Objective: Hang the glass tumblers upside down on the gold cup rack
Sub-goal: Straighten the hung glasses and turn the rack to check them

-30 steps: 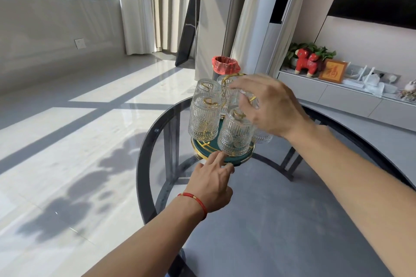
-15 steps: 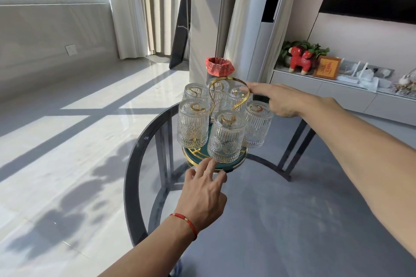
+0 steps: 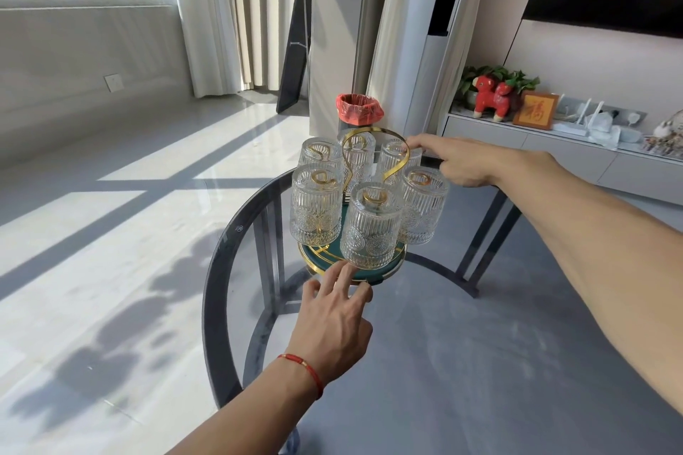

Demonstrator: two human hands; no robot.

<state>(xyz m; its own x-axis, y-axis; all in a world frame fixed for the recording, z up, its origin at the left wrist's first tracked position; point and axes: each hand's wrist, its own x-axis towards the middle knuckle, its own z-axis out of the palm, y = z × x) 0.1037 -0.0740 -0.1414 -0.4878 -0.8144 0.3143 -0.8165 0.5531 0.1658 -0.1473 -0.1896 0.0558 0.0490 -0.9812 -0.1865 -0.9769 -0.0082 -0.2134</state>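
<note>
A round glass table (image 3: 480, 362) with a dark rim fills the lower middle and right of the frame, over a grey rug. Beyond it, pale floor tiles in the left half carry bands of sunlight and leaf shadows. A low cabinet (image 3: 554, 148) runs along the right edge under a dark screen, holding a red toy animal (image 3: 489, 98) and a framed gold character.

At the centre of the frame stands the gold cup rack (image 3: 391, 159), its looped handle rising from a green round base (image 3: 391, 266) edged in gold, set on the far part of the table. Six glass tumblers (image 3: 371, 229) hang upside down around it (ribbed, with embossed rosettes near their rims), each with a gold hook showing through its upturned bottom. All six sit close together, neighbours nearly touching.

The right hand (image 3: 462, 162) reaches in from the right, its forefinger and thumb stretched to the right side of the rack's handle loop; whether they pinch the wire or only touch it cannot be told. The left hand (image 3: 332, 321) comes up from the lower middle, fingers spread and empty, fingertips just at the near edge of the green base below the front tumbler. A red string bracelet (image 3: 303, 369) circles that wrist.

A red-lined bin (image 3: 358, 107) shows just behind the rack.
</note>
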